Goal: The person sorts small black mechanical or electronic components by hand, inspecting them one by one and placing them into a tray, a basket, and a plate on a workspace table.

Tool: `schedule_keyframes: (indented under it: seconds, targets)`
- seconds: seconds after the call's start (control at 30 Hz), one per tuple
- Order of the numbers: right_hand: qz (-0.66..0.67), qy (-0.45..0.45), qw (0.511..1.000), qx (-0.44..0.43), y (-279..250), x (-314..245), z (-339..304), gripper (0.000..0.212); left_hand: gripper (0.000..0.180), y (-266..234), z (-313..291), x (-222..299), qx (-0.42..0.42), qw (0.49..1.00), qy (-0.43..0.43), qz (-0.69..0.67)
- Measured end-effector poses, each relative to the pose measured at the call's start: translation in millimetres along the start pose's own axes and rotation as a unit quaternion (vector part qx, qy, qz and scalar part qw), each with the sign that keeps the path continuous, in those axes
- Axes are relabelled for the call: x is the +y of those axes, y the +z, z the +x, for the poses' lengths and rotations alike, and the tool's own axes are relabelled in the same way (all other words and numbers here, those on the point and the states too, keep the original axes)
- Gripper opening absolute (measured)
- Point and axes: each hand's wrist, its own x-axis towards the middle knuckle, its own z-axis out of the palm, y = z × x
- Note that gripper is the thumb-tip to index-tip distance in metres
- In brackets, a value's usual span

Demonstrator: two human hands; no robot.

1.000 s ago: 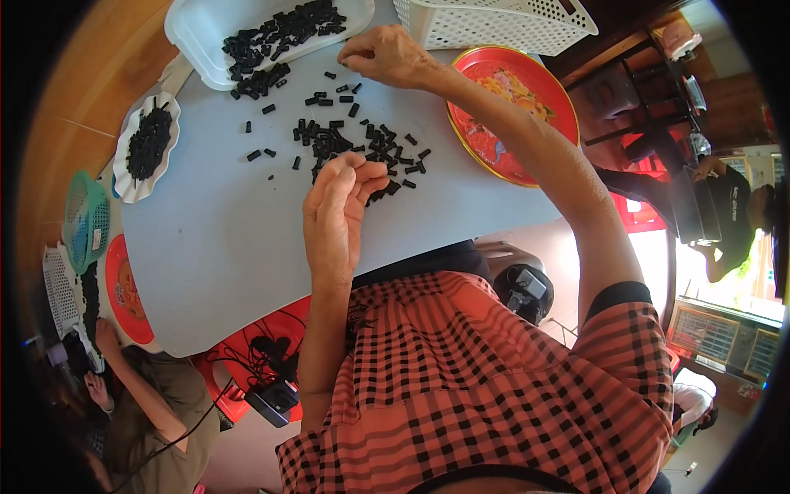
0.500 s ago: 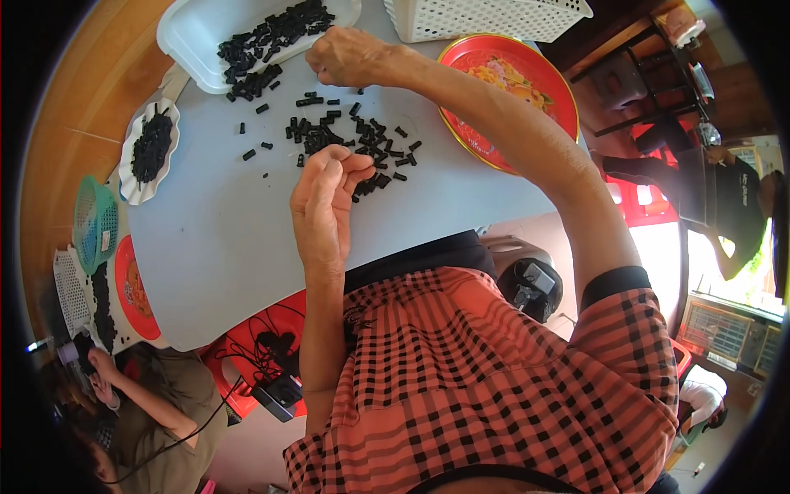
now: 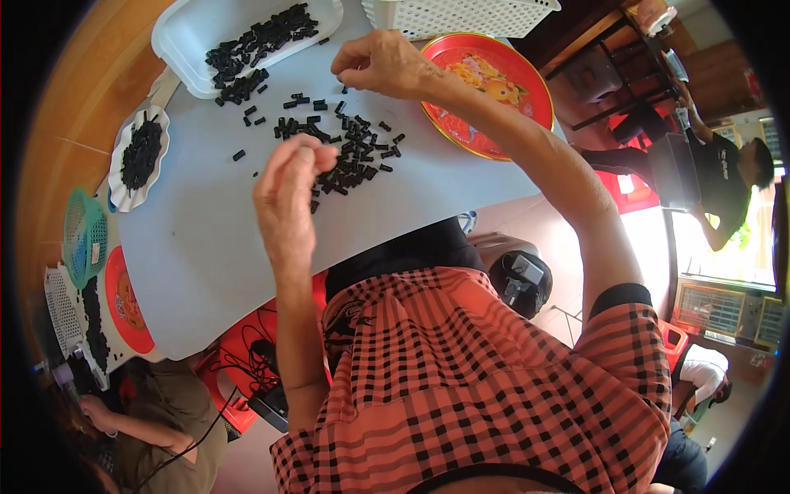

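Small black cylindrical pieces (image 3: 350,169) lie in a loose heap on the grey table (image 3: 214,247). My left hand (image 3: 288,198) is over the near left side of this heap, thumb and fingertips brought together; it is slightly blurred, and anything between the fingers is hidden. Beyond the heap, my right hand (image 3: 387,64) hovers with its fingers curled into a pinch, and I cannot make out what they hold. One black piece shows just below its fingertips. A white tray (image 3: 185,62) at the far left holds many similar pieces, some spilling at its near corner.
A scalloped white dish (image 3: 118,181) of thin black pieces stands at the left. Right of the heap is a round red floral tray (image 3: 535,90), with a white perforated basket (image 3: 469,20) behind it. A green basket (image 3: 82,235) and another person's hand (image 3: 99,413) are at lower left.
My right hand has moved away from the white tray's edge toward the red tray. My left hand has shifted left over the near side of the heap. The whole view has turned slightly.
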Motion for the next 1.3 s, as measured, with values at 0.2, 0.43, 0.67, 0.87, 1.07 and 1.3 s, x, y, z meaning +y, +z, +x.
schedule_keyframes:
  seconds: [0.2,0.43,0.67,0.87,1.07,1.3]
  targets:
    - [0.021,0.009,1.000,0.017,10,-6,-22,0.017,0.019,-1,30,21,-0.012,0.937,0.112,0.331]
    - [0.087,-0.043,0.990,0.103,26,-36,-80,0.011,0.005,1,102,-23,-0.141,0.722,0.381,0.560]
    - [0.010,-0.089,0.994,0.067,24,-32,-123,0.010,0.007,12,120,-33,-0.197,0.626,0.352,0.668]
    - [0.053,-0.119,0.985,0.112,27,-43,-119,0.012,0.013,26,116,-8,-0.136,0.858,0.059,0.491]
    - [-0.041,-0.092,0.982,0.158,-29,-19,-109,0.009,0.032,28,78,2,-0.096,0.987,-0.112,0.061]
    - [-0.141,-0.056,0.988,0.024,-44,41,-109,0.007,0.021,46,34,-9,-0.096,0.973,-0.199,-0.072]
